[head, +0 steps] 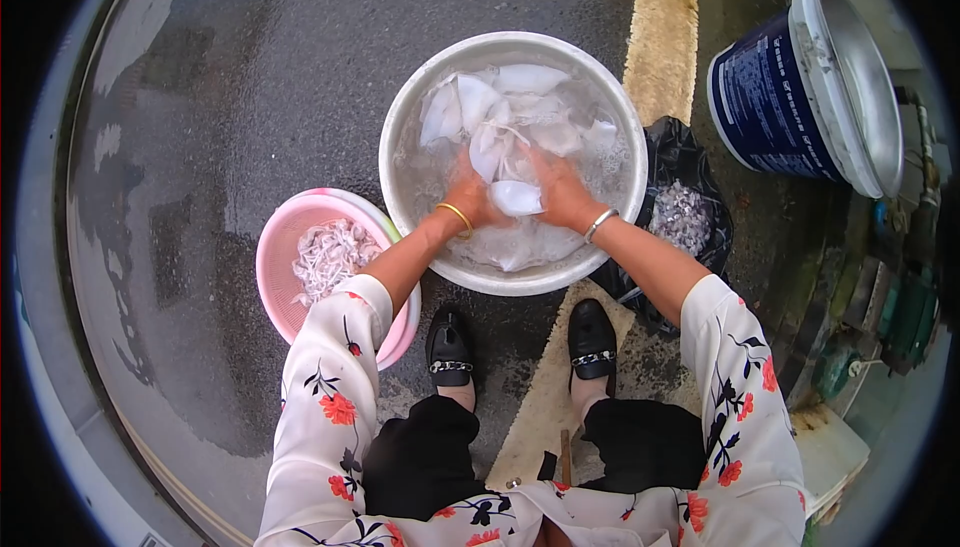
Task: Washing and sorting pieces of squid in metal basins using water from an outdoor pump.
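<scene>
A round metal basin point(405, 243) of cloudy, bubbly water stands on the ground before me. White squid pieces point(529, 79), which look like cleaned mantles, float and lie in it. My left hand point(478, 193) is partly under the water on the basin's near left side, a yellow bangle on its wrist. Opposite it, my right hand point(560, 188) wears a silver bangle. Both hands press in on a bunch of squid point(491, 149) between them, and a pale piece point(516, 198) shows between the palms. Water and motion blur hide some fingertips.
Left of the basin, a pink plastic colander point(276, 269) holds squid tentacles point(330, 256). To the right lies a black plastic bag point(667, 145) with greyish scraps point(681, 218) on it. A dark blue bucket point(772, 96) bears writing, with a metal bowl point(862, 81) at its mouth. The asphalt point(315, 59) is wet.
</scene>
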`<action>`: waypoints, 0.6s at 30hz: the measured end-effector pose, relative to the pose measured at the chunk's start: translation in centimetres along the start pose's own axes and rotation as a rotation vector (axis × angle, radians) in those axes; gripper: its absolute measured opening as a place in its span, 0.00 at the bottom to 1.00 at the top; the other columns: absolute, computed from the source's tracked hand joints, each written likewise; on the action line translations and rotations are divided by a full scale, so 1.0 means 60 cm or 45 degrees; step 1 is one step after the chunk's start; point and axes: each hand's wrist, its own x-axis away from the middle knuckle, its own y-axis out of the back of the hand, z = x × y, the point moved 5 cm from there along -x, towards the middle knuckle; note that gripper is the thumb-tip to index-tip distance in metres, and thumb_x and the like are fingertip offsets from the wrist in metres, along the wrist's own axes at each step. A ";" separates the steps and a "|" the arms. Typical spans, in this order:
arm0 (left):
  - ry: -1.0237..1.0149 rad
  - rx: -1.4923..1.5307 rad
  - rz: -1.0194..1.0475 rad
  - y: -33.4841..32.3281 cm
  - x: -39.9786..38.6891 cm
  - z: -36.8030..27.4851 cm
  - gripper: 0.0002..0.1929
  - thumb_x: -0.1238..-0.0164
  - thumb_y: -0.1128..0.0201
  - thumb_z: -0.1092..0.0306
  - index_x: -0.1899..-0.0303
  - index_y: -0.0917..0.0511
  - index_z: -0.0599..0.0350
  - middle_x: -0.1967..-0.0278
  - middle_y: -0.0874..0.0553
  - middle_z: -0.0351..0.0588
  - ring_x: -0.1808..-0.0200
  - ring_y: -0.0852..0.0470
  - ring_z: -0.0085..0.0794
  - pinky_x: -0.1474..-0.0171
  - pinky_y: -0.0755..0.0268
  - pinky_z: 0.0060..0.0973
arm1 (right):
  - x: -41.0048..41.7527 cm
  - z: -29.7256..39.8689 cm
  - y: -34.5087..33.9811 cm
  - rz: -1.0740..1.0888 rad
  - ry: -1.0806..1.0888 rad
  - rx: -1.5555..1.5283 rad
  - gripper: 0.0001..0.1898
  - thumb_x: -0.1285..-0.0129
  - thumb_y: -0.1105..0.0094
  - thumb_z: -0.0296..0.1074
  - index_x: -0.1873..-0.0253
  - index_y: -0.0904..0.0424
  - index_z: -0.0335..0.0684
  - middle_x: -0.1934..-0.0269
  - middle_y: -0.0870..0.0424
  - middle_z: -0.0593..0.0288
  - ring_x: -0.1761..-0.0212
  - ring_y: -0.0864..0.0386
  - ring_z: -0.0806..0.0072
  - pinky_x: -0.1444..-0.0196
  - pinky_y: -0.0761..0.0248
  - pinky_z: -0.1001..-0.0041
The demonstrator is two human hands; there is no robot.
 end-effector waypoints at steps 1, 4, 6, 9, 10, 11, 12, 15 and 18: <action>-0.156 0.191 -0.172 0.006 0.003 -0.001 0.58 0.77 0.23 0.55 0.35 0.47 0.50 0.38 0.38 0.55 0.38 0.41 0.53 0.36 0.48 0.39 | -0.005 0.005 0.009 -0.155 0.183 -0.283 0.53 0.64 0.27 0.33 0.32 0.54 0.42 0.41 0.36 0.42 0.39 0.37 0.51 0.38 0.43 0.62; 0.004 0.724 0.098 -0.018 -0.003 0.003 0.41 0.69 0.25 0.62 0.44 0.31 0.58 0.50 0.23 0.53 0.49 0.25 0.39 0.45 0.35 0.32 | -0.023 -0.005 0.003 -0.019 0.065 -0.906 0.44 0.57 0.32 0.29 0.33 0.48 0.39 0.44 0.30 0.54 0.40 0.35 0.68 0.37 0.43 0.70; 0.112 0.778 0.085 -0.013 0.002 0.007 0.36 0.67 0.27 0.64 0.47 0.28 0.59 0.56 0.21 0.50 0.55 0.23 0.35 0.49 0.32 0.29 | -0.014 0.006 0.011 0.097 -0.152 -1.254 0.40 0.55 0.34 0.28 0.35 0.45 0.40 0.45 0.30 0.57 0.41 0.34 0.70 0.39 0.41 0.71; 0.240 1.058 0.074 0.000 0.011 0.006 0.26 0.59 0.30 0.69 0.52 0.24 0.59 0.61 0.18 0.44 0.61 0.22 0.26 0.56 0.29 0.24 | -0.008 0.002 0.005 0.211 -0.438 -1.594 0.29 0.48 0.40 0.24 0.40 0.38 0.37 0.48 0.28 0.58 0.48 0.28 0.74 0.47 0.32 0.74; 0.239 1.152 0.037 0.008 0.012 0.005 0.23 0.55 0.31 0.70 0.52 0.24 0.59 0.61 0.18 0.43 0.61 0.22 0.24 0.57 0.29 0.23 | -0.007 0.008 0.019 0.198 -0.511 -1.702 0.27 0.47 0.40 0.25 0.41 0.37 0.36 0.50 0.26 0.57 0.53 0.26 0.74 0.51 0.30 0.76; 0.237 1.247 0.000 0.015 0.012 0.005 0.21 0.52 0.33 0.71 0.53 0.24 0.59 0.62 0.18 0.42 0.62 0.22 0.23 0.58 0.29 0.23 | -0.005 0.016 0.032 0.184 -0.586 -1.809 0.26 0.46 0.40 0.26 0.42 0.36 0.34 0.52 0.25 0.56 0.58 0.23 0.75 0.55 0.28 0.77; 0.202 1.186 -0.054 0.022 0.011 0.004 0.16 0.46 0.36 0.69 0.54 0.23 0.59 0.66 0.18 0.40 0.67 0.23 0.20 0.62 0.29 0.21 | -0.004 0.021 0.048 0.125 -0.616 -1.722 0.20 0.44 0.40 0.31 0.46 0.31 0.33 0.56 0.22 0.58 0.63 0.23 0.77 0.60 0.27 0.77; 0.318 1.118 -0.075 0.035 0.017 0.014 0.14 0.45 0.38 0.65 0.59 0.22 0.63 0.72 0.17 0.43 0.71 0.22 0.25 0.65 0.29 0.26 | -0.012 0.015 0.084 0.041 -0.492 -1.273 0.17 0.41 0.43 0.39 0.52 0.27 0.33 0.63 0.20 0.62 0.66 0.23 0.77 0.63 0.28 0.76; 0.177 0.863 -0.261 0.052 0.013 0.042 0.17 0.39 0.43 0.57 0.69 0.22 0.66 0.78 0.21 0.48 0.76 0.24 0.28 0.70 0.32 0.29 | -0.011 -0.003 0.113 -0.050 -0.437 -0.874 0.21 0.38 0.50 0.50 0.64 0.23 0.33 0.72 0.21 0.55 0.69 0.23 0.72 0.68 0.30 0.71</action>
